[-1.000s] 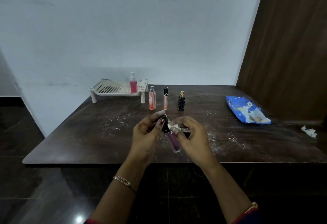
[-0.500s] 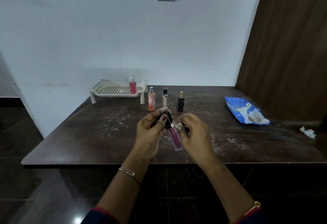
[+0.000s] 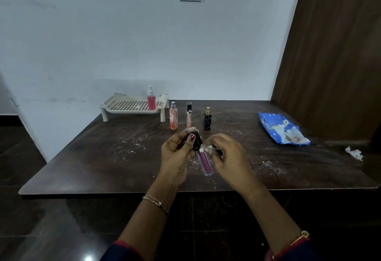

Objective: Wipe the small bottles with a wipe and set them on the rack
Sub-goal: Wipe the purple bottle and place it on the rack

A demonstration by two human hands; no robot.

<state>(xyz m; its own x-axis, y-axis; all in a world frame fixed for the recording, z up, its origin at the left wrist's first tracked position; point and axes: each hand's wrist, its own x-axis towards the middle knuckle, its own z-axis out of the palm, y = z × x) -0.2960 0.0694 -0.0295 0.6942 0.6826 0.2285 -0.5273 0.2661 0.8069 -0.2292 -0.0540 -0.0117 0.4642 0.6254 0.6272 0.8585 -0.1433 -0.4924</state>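
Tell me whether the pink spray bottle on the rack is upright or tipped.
Upright: the pink spray bottle stands on the rack, cap end pointing up.

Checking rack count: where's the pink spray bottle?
Head view, back left: the pink spray bottle stands at the right end of the rack, by the wall.

The tube (image 3: 205, 162) is magenta with black cap; rack (image 3: 134, 111) at 11 o'clock cream (grid of holes); packet (image 3: 274, 127) at 2 o'clock blue

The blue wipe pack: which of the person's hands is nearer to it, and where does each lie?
Right. The right hand lies left of the pack, toward the table's front; the left hand is farther left, beyond the purple tube.
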